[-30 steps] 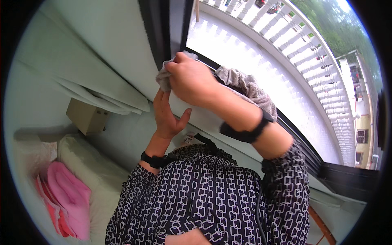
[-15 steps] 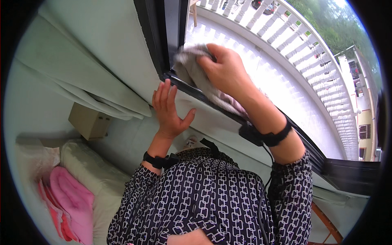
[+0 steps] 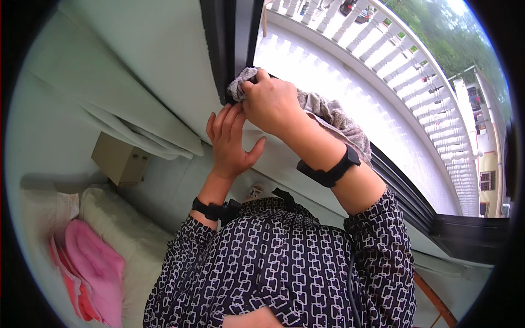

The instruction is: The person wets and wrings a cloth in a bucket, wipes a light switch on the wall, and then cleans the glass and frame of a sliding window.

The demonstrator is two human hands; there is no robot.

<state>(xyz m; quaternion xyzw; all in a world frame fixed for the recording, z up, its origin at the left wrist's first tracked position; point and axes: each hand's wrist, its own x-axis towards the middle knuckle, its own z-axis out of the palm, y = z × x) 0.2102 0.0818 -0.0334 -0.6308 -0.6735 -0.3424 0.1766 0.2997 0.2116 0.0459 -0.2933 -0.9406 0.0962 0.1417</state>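
Observation:
A grey cloth (image 3: 333, 116) is bunched in my right hand (image 3: 273, 104), whose fingers press one end of it into the corner of a dark window frame (image 3: 232, 49). The rest of the cloth trails along the lower frame under my forearm. Just beside it, my left hand (image 3: 232, 139) is open, its fingers spread and resting against the wall edge below the corner. The fingertips of the left hand lie close to my right hand. Black bands circle both wrists.
Beyond the window stands a white balustrade (image 3: 394, 65) along a pale balcony floor (image 3: 377, 123). A pale curtain (image 3: 109, 98) hangs at left above a beige box-shaped cabinet (image 3: 119, 158). Pink fabric (image 3: 98, 262) lies by a pale green cushioned seat (image 3: 134, 240).
My right hand has moved left and slightly down with the cloth, into the frame's corner, beside my left hand. The left hand has barely moved.

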